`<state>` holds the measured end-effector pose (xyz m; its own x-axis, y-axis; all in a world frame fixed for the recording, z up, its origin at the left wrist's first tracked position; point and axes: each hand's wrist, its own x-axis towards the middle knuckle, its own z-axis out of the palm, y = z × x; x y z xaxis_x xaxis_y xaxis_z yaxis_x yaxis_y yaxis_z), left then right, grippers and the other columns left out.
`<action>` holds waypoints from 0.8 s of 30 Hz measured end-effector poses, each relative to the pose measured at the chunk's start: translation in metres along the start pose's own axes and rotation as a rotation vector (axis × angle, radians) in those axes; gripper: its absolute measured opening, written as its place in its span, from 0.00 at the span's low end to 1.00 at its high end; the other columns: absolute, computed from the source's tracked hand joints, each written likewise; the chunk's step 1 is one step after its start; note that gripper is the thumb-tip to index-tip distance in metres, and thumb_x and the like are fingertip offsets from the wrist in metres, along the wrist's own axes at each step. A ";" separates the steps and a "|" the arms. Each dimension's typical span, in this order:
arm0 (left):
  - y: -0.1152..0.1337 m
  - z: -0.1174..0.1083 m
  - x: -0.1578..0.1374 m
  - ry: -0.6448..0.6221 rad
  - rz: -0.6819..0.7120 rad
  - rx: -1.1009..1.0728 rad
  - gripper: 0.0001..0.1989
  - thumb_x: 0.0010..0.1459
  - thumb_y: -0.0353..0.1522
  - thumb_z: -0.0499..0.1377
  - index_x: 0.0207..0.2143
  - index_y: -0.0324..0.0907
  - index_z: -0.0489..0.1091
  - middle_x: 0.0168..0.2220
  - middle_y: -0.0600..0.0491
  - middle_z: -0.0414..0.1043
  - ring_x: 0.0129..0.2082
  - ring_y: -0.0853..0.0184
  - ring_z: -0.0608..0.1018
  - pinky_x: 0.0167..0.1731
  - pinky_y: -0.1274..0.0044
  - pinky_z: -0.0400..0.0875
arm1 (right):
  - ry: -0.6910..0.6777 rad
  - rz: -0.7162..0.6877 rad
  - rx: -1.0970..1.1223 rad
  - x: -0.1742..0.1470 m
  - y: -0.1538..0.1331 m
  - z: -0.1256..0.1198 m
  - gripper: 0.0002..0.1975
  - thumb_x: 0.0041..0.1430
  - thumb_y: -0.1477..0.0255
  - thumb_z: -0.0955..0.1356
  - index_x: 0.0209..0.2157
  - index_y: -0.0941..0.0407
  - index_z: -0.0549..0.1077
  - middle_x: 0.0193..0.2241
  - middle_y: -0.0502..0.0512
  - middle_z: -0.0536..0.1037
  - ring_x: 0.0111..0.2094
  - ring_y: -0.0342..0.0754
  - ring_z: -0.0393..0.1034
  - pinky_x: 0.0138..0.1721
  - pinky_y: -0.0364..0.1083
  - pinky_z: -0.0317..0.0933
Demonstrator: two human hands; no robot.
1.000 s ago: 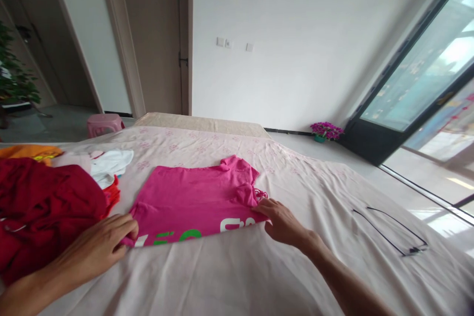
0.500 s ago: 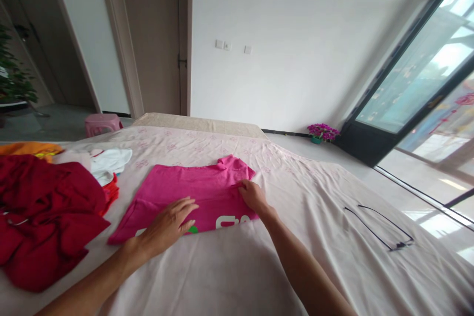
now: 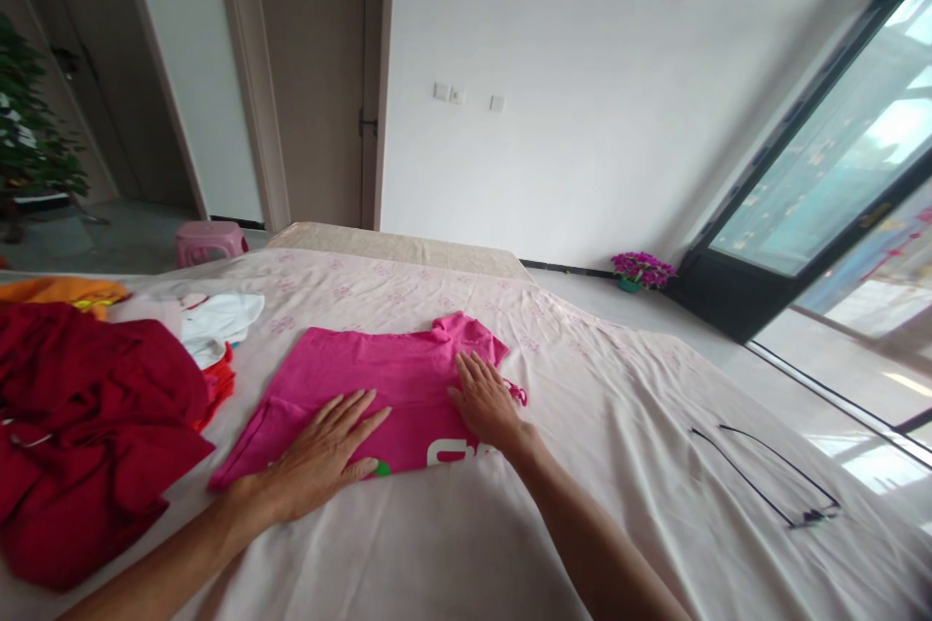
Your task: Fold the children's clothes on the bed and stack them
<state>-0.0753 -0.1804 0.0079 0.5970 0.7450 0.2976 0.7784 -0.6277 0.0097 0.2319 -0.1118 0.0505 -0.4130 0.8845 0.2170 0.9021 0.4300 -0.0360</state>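
A pink T-shirt (image 3: 385, 359) lies folded lengthwise on the pale sheet (image 3: 437, 553), with parts of a white and green print along its near edge. My left hand (image 3: 327, 446) rests flat on the shirt's lower left part, fingers spread. Toward the collar end, my right hand (image 3: 486, 400) lies on the fabric with its fingers stretched out. A short sleeve sticks up at the far right corner of the shirt, and a small pink trim shows past my right hand. Neither hand grips the cloth.
To the left sits a heap of dark red clothing (image 3: 94, 427), with orange cloth (image 3: 58, 291) and white cloth (image 3: 222, 320) behind it. Eyeglasses (image 3: 801, 509) lie on the sheet at right. Beyond the bed's edge stand a pink stool (image 3: 211, 238) and purple flowers (image 3: 643, 269).
My right hand has let go of the shirt's edge and now lies flat on it. The left hand's fingers have spread wider. The view has shifted slightly.
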 end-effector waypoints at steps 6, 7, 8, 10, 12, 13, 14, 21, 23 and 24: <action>-0.040 0.002 -0.035 -0.009 -0.176 0.051 0.32 0.63 0.49 0.50 0.68 0.55 0.50 0.69 0.49 0.51 0.67 0.55 0.58 0.63 0.62 0.53 | -0.113 0.044 -0.009 -0.006 0.024 0.019 0.32 0.70 0.57 0.53 0.68 0.60 0.53 0.67 0.62 0.53 0.68 0.55 0.44 0.66 0.55 0.42; -0.046 0.004 -0.039 -0.007 -0.216 0.056 0.32 0.63 0.49 0.50 0.67 0.55 0.51 0.69 0.49 0.51 0.67 0.55 0.58 0.63 0.61 0.52 | -0.114 0.044 -0.017 -0.006 0.026 0.017 0.31 0.70 0.57 0.53 0.67 0.60 0.54 0.67 0.62 0.54 0.68 0.55 0.45 0.66 0.55 0.42; -0.052 0.006 -0.043 -0.005 -0.258 0.057 0.32 0.63 0.49 0.50 0.67 0.54 0.53 0.69 0.49 0.51 0.67 0.55 0.58 0.63 0.60 0.52 | -0.116 0.035 -0.021 -0.004 0.028 0.015 0.30 0.70 0.58 0.54 0.67 0.58 0.55 0.67 0.62 0.55 0.68 0.55 0.46 0.65 0.55 0.44; -0.064 0.007 -0.045 -0.007 -0.338 0.041 0.29 0.64 0.48 0.49 0.65 0.53 0.57 0.68 0.49 0.54 0.67 0.55 0.59 0.62 0.60 0.54 | -0.129 0.008 -0.003 0.002 0.033 0.006 0.26 0.71 0.59 0.54 0.63 0.54 0.62 0.65 0.60 0.61 0.66 0.54 0.52 0.63 0.55 0.48; -0.077 0.003 -0.038 -0.014 -0.427 0.011 0.26 0.64 0.46 0.48 0.61 0.50 0.65 0.64 0.48 0.62 0.64 0.56 0.64 0.60 0.62 0.58 | -0.137 0.037 0.043 0.015 0.040 -0.004 0.22 0.71 0.61 0.54 0.56 0.51 0.70 0.58 0.57 0.70 0.59 0.52 0.63 0.58 0.52 0.54; -0.085 0.000 -0.032 -0.015 -0.467 -0.007 0.25 0.65 0.45 0.47 0.58 0.47 0.69 0.61 0.47 0.67 0.62 0.57 0.67 0.59 0.64 0.60 | -0.136 0.081 0.069 0.024 0.045 -0.009 0.21 0.71 0.63 0.55 0.53 0.50 0.73 0.54 0.56 0.75 0.55 0.50 0.67 0.54 0.50 0.57; -0.093 -0.003 -0.023 -0.009 -0.505 -0.022 0.24 0.65 0.44 0.47 0.54 0.44 0.72 0.57 0.46 0.71 0.59 0.57 0.71 0.58 0.66 0.61 | -0.127 0.152 0.088 0.035 0.051 -0.013 0.19 0.70 0.65 0.56 0.51 0.50 0.74 0.50 0.55 0.77 0.50 0.49 0.71 0.50 0.48 0.59; -0.157 -0.009 0.052 0.011 -0.695 -0.026 0.21 0.58 0.33 0.49 0.51 0.41 0.71 0.53 0.46 0.73 0.54 0.62 0.74 0.56 0.73 0.63 | -0.125 0.397 0.122 0.128 0.085 -0.009 0.19 0.63 0.73 0.59 0.52 0.54 0.74 0.46 0.59 0.78 0.47 0.52 0.72 0.42 0.46 0.62; -0.171 -0.002 0.063 -0.015 -0.750 -0.035 0.23 0.56 0.32 0.51 0.53 0.40 0.69 0.55 0.44 0.72 0.55 0.60 0.73 0.56 0.73 0.63 | -0.126 0.402 0.127 0.147 0.086 0.001 0.21 0.63 0.72 0.61 0.56 0.55 0.71 0.50 0.62 0.76 0.51 0.54 0.70 0.46 0.47 0.61; -0.177 0.002 0.066 -0.024 -0.775 -0.047 0.24 0.55 0.32 0.52 0.55 0.39 0.68 0.55 0.43 0.71 0.56 0.59 0.73 0.55 0.72 0.64 | -0.131 0.406 0.131 0.155 0.085 0.006 0.21 0.62 0.71 0.62 0.56 0.57 0.70 0.51 0.64 0.75 0.52 0.55 0.69 0.48 0.48 0.61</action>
<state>-0.1728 -0.0197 0.0235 -0.1102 0.9795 0.1686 0.9665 0.0661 0.2478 0.2440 0.0626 0.0755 -0.0487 0.9982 0.0351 0.9745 0.0552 -0.2176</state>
